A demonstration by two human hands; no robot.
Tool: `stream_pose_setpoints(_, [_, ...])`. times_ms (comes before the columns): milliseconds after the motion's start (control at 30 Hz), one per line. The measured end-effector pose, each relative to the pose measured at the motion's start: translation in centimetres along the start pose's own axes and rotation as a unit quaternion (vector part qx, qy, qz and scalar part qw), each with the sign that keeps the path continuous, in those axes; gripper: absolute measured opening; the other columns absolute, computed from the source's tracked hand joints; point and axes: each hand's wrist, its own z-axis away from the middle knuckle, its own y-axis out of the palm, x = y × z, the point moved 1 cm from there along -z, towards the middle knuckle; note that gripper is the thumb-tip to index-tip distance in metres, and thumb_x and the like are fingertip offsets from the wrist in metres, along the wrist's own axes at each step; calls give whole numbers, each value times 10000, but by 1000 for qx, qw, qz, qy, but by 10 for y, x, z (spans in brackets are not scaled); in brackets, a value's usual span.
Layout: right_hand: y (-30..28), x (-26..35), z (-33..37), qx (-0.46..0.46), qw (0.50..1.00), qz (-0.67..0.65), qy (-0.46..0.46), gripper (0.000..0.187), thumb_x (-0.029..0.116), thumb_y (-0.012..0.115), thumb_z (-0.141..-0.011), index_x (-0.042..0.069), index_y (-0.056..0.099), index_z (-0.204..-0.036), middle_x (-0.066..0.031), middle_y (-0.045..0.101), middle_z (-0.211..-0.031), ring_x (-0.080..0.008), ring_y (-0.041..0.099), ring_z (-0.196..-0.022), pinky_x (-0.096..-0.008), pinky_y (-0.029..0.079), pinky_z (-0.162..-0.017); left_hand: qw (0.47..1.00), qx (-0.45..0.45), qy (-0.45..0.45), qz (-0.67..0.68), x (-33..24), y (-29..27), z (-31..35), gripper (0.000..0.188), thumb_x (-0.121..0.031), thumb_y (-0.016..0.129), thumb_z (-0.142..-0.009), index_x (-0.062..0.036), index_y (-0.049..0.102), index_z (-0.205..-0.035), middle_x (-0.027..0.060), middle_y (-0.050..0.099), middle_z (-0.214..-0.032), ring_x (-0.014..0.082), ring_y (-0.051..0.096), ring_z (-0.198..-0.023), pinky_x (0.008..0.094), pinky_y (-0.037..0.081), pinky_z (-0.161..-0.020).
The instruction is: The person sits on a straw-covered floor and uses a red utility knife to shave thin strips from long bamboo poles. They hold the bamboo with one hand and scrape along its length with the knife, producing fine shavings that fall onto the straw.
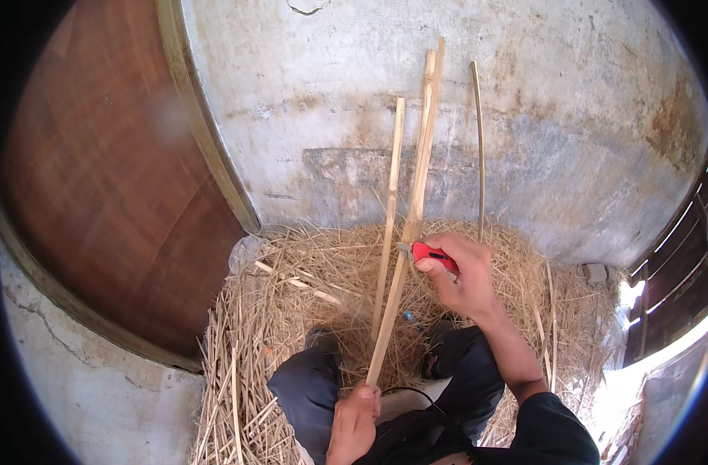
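Observation:
My left hand point(357, 418) is closed around the lower end of a long split bamboo strip point(391, 314), low between my knees. The strip slants up and away from me toward the wall. In my right hand point(464, 273) is a red utility knife point(434, 256), gripped with the thumb along its handle. Its short blade meets the bamboo about halfway up, where the strip seems to split into two pieces above. A second, thinner bamboo strip point(392, 178) stands just left of it. Farther right, a thin rod point(478, 147) leans on the wall.
A stained plaster wall point(330, 116) rises ahead, with a brown wooden door panel point(121, 186) at the left. Straw and bamboo shavings point(245, 349) cover the ground around my feet. A small grey block point(595, 273) lies at the right, near a dark slatted wall point(671, 263).

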Motion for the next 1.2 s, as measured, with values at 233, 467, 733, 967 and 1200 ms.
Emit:
stream_pose_setpoints(233, [-4,-7,12,147,911,-300,243,368,375,652,-1064,11,704,-1034,9,615,-796,-86,491,-655,-262,397,-625,999,-11,22,-37,3,-4,-6,372,-302,450,-1158,-44,543,-907,38,492,-715,195,491,-651,386,405,-583])
stream_pose_setpoints(467, [-30,-20,41,111,961,-96,236,210,240,736,-1014,48,745,-1100,1,681,-831,-90,582,-720,-276,461,-655,984,-72,4,-165,12,-13,-15,317,-279,457,-1152,-22,573,-1009,204,601,-664,459,642,-640,501,479,-604])
stream_pose_setpoints(733, [-41,-8,-8,69,944,-182,265,297,263,740,-1019,38,743,-1213,-95,744,-883,-164,705,-825,-357,542,-735,966,-117,42,-227,11,-15,-22,247,-223,523,-1123,-12,588,-1014,176,611,-663,394,646,-607,467,477,-580])
stream_pose_setpoints(967, [-7,-7,-16,230,938,-138,221,308,274,732,-1029,22,738,-1207,-138,736,-861,-257,712,-763,-385,549,-727,956,-103,54,-271,22,-13,-19,239,-234,573,-1104,-15,599,-1010,171,614,-656,372,638,-571,463,474,-562])
stream_pose_setpoints(1200, [-3,-17,-4,169,968,-115,148,177,173,673,-1071,28,757,-1013,-26,688,-709,-95,565,-638,-314,456,-617,965,-63,37,-251,17,-24,-19,271,-256,552,-1123,-24,605,-994,171,611,-666,367,639,-577,460,483,-575])
